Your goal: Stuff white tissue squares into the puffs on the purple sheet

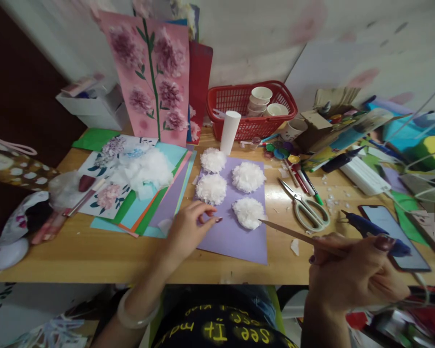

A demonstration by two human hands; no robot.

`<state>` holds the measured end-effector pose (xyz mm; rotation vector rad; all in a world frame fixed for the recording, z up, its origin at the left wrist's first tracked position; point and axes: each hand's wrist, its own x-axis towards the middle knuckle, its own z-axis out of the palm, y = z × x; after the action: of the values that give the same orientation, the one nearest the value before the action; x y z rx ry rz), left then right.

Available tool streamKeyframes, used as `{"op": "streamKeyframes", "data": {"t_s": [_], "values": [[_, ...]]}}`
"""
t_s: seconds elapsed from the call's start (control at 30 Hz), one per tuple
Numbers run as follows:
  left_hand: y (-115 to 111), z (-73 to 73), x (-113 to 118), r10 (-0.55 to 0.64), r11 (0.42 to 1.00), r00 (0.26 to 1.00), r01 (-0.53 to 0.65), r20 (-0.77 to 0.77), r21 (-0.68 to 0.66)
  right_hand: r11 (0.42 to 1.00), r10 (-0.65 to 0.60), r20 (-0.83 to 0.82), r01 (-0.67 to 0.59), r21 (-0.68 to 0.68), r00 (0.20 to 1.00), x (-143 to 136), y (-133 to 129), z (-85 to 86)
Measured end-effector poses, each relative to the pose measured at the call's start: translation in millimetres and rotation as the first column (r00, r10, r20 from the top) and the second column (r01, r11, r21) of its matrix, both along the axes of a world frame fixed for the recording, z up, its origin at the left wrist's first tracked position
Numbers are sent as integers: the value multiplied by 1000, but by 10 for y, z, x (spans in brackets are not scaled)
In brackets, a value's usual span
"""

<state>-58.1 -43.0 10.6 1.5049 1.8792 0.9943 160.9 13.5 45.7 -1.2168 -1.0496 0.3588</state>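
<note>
On a purple sheet of paper (224,237) lie several fluffy white paper flowers. My right hand (355,275) grips a long, thin, pointed tool (290,230), which could be tweezers or a flat stick. Its tip reaches the edge of the lower right white flower (248,213). Over the sheet's left edge hovers my left hand (190,229), thumb and index finger curved but apart, with nothing visible between them. Closest to those fingers is the lower left white flower (210,189). A blue glue gun (373,232) lies across a phone (413,246), partly behind my right hand.
Scissors (308,208) lie right of the sheet, near several pens (300,181). A white paper roll (230,133) stands before a red basket (239,128) with paper cups. Coloured papers (163,212) and white tissue (148,169) lie left, below a pink flower picture (154,77).
</note>
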Motion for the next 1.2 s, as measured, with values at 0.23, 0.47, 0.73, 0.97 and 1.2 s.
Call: {"op": "streamKeyframes", "data": {"t_s": [0.23, 0.47, 0.73, 0.97, 1.2], "values": [[340, -159, 356, -151, 986, 979, 139, -139, -90, 995, 94, 88, -95, 9, 992, 59, -74, -103], [251, -110, 282, -115, 988, 985, 101, -128, -112, 900, 426, 483, -413, -140, 765, 47, 21, -235], [133, -67, 97, -36, 999, 985, 41, 166, -26, 912, 397, 563, -381, -151, 725, 19, 79, -273], [-264, 80, -678, 347, 895, 742, -446, 574, 35, 939, 330, 489, -334, -83, 807, 33, 19, -176], [-674, 129, -896, 462, 885, 868, -464, 180, -35, 974, 215, 300, -225, 0, 929, -31, -52, -214]]}}
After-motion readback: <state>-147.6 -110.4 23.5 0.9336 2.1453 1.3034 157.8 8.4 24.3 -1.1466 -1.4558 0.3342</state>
